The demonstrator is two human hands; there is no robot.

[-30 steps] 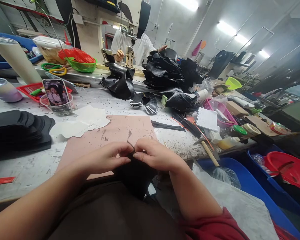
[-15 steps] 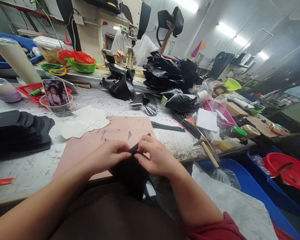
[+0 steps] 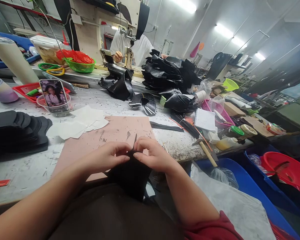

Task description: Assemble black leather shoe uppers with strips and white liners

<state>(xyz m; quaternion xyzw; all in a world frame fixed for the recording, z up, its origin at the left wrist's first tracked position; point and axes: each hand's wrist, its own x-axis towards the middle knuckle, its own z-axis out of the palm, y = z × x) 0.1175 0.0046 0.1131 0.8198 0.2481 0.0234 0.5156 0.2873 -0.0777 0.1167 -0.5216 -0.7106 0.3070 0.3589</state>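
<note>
Both hands pinch the upper edge of a black piece of material [image 3: 130, 173], perhaps leather or fabric, which hangs down over the table's front edge towards my lap. My left hand [image 3: 112, 154] grips it from the left, thumb against the fingers. Close beside it, my right hand [image 3: 152, 153] pinches the same edge from the right. A thin dark strip [image 3: 135, 138] sticks up between the two hands. Beneath and beyond them lies a pinkish work board [image 3: 122, 130]. White pattern-like sheets [image 3: 80, 123] overlap the board's left corner.
Stacked black pieces [image 3: 17, 133] lie at left, near a phone [image 3: 53, 93] in a clear tub. A sewing machine [image 3: 128, 56] and a black leather pile [image 3: 162, 73] stand at the back, a co-worker behind. A hammer [image 3: 207, 151] rests at the right edge above a blue bin [image 3: 230, 163].
My right hand has shifted slightly left along the edge, and the strip between the hands now points more upright. The co-worker's raised hand with a black piece has come down behind the pile.
</note>
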